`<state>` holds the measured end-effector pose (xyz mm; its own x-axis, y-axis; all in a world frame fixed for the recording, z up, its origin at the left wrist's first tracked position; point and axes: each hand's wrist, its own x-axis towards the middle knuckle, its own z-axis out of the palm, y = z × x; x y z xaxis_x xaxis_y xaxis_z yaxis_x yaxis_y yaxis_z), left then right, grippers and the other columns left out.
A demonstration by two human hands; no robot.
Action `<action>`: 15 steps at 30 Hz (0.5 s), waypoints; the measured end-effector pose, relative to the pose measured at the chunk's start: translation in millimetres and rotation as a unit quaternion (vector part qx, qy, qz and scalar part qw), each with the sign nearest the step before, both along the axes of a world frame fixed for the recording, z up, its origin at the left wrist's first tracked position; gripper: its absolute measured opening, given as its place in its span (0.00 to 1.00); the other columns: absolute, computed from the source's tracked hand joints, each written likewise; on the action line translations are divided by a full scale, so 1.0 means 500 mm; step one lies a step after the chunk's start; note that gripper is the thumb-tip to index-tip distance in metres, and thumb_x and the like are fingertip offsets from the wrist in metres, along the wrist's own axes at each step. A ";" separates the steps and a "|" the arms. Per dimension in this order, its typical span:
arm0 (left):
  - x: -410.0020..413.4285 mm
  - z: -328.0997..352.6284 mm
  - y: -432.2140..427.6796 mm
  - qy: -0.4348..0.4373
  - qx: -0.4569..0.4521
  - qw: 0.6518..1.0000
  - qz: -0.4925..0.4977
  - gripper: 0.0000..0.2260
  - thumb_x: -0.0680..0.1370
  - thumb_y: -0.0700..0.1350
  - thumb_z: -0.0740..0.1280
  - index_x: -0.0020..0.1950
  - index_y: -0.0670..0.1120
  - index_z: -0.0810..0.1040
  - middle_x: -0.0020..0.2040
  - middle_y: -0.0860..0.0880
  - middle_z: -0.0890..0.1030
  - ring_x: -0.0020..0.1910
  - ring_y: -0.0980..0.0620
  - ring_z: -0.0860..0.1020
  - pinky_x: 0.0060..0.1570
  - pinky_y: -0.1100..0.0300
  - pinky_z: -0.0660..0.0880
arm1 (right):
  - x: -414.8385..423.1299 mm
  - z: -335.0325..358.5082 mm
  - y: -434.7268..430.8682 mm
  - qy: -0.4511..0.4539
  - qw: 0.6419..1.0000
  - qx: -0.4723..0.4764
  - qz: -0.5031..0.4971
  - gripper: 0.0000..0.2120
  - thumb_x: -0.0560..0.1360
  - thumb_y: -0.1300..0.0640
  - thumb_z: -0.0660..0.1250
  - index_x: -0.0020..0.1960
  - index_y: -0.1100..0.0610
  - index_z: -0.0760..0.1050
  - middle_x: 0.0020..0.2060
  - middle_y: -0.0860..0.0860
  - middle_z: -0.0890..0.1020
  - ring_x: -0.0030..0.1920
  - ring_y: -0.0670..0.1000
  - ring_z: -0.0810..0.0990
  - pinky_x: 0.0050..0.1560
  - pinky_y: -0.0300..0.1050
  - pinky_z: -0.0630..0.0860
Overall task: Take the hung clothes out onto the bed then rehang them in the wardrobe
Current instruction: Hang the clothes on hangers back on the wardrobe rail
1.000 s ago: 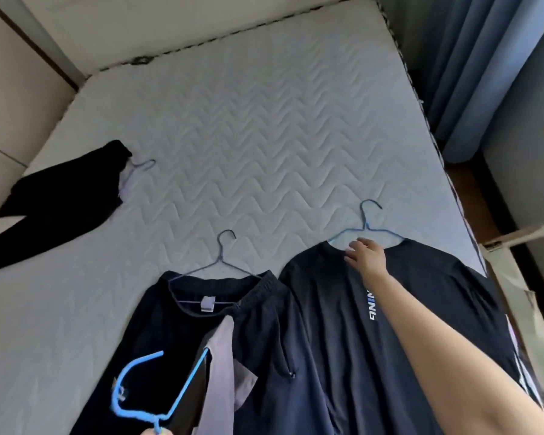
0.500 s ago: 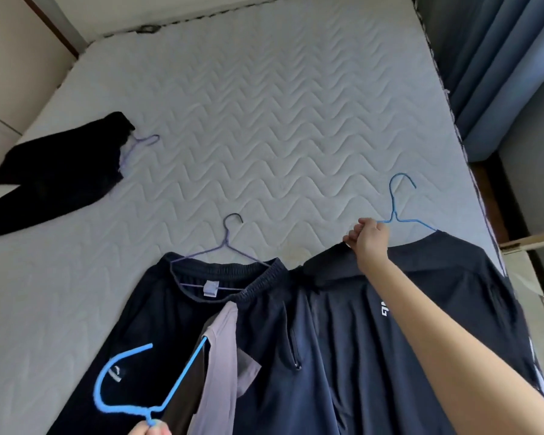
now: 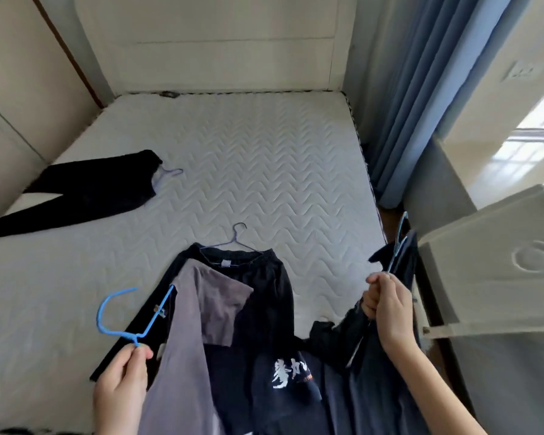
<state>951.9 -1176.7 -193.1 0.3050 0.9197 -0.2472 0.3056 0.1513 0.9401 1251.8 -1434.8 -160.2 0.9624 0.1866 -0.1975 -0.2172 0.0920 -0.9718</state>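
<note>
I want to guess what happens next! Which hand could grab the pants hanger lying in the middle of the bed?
Probably neither yet. The left hand holds a blue hanger; the right hand grips the dark shirt. The pants hanger lies slightly nearer the left.

White quilted mattress (image 3: 233,171) with zigzag stitching; lying flat at far left, black trousers (image 3: 76,193) on a pale wire hanger (image 3: 170,172); near the front edge, dark elastic-waisted garment (image 3: 261,296) on a grey wire hanger (image 3: 233,241).
</note>
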 end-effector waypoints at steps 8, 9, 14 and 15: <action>-0.337 0.220 -0.065 -0.024 0.103 0.994 -0.036 0.16 0.68 0.60 0.61 0.42 0.49 0.78 0.20 0.53 0.66 0.20 0.57 0.61 0.22 0.69 0.55 | -0.406 0.288 -0.173 -0.066 0.995 0.013 0.077 0.17 0.81 0.65 0.54 0.35 0.60 0.70 0.23 0.46 0.61 0.22 0.46 0.56 0.24 0.34 0.54; -0.385 0.240 -0.073 -0.031 0.108 0.993 -0.036 0.16 0.69 0.60 0.62 0.42 0.48 0.78 0.21 0.54 0.68 0.21 0.57 0.63 0.22 0.69 0.56 | -0.453 0.315 -0.185 -0.073 0.993 0.016 0.093 0.17 0.81 0.66 0.54 0.35 0.60 0.70 0.23 0.46 0.61 0.22 0.46 0.56 0.24 0.34 0.53; -0.614 0.329 -0.144 -0.081 0.080 0.993 -0.009 0.11 0.81 0.44 0.60 0.40 0.44 0.75 0.21 0.56 0.64 0.20 0.61 0.60 0.20 0.71 0.55 | -0.671 0.400 -0.211 -0.070 0.979 0.016 0.189 0.16 0.81 0.65 0.51 0.37 0.62 0.69 0.24 0.47 0.59 0.22 0.45 0.55 0.24 0.34 0.51; -0.656 0.344 -0.162 -0.090 0.074 0.993 -0.003 0.12 0.82 0.43 0.59 0.40 0.44 0.75 0.21 0.56 0.63 0.20 0.61 0.59 0.20 0.70 0.54 | -0.707 0.408 -0.208 -0.063 0.975 0.014 0.213 0.16 0.81 0.65 0.51 0.37 0.62 0.69 0.24 0.48 0.58 0.22 0.45 0.55 0.25 0.34 0.51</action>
